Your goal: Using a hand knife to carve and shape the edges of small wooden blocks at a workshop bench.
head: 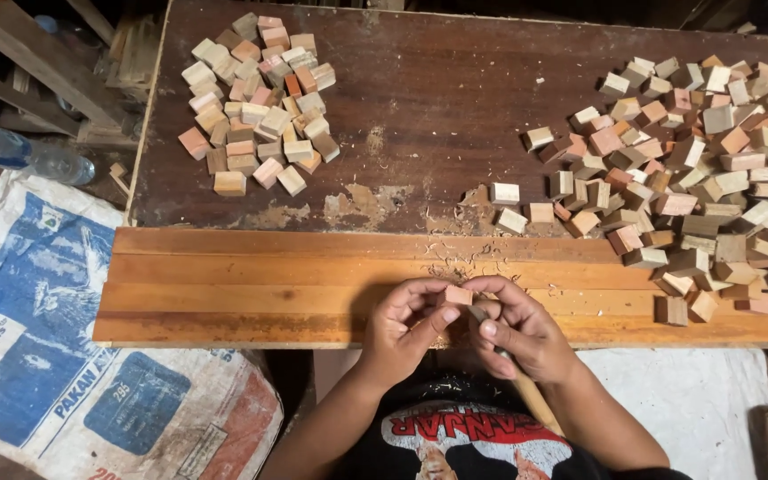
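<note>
My left hand [402,322] pinches a small pale wooden block [458,294] between thumb and fingers, just over the near edge of a reddish wooden board [224,284]. My right hand [519,329] is closed around a carving tool with a wooden handle [533,398], its tip pressed against the block. Fine wood shavings [455,258] lie on the board just beyond my hands.
A pile of small wooden blocks [255,98] sits at the far left of the dark tabletop [437,98]; a larger, looser pile [713,178] spreads over the right side. A printed sack [55,338] lies at the left, with a plastic bottle [20,151] above it.
</note>
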